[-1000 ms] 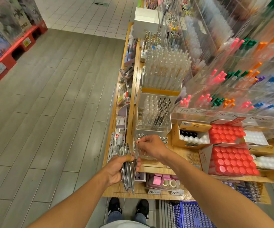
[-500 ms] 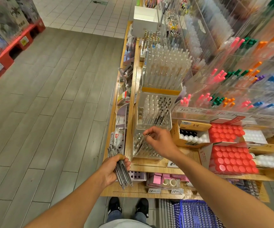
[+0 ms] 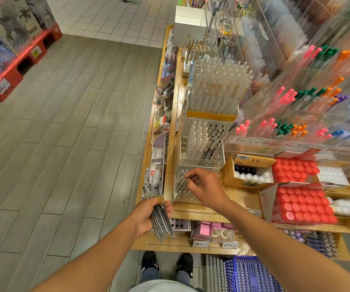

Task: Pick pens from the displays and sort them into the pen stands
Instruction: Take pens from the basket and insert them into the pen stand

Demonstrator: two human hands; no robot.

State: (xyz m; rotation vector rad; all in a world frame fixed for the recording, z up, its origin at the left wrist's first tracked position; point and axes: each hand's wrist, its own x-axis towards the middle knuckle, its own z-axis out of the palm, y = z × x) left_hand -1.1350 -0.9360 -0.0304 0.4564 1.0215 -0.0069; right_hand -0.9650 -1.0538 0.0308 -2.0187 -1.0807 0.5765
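Single head-worn wide view, looking steeply down, close over shelf [image 3: 201, 211]

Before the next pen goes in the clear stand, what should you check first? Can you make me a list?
1. Right hand is pinching one pen: ok.
2. That pen is lined up with a free hole in the clear pen stand: cannot tell, the clear plastic blurs together.
3. Left hand grips the bundle of pens firmly: ok, fingers wrap round it.
4. Bundle is clear of the stand: ok, it hangs to the stand's left, off the shelf edge.
5. Stand sits flat on the wooden shelf: ok.
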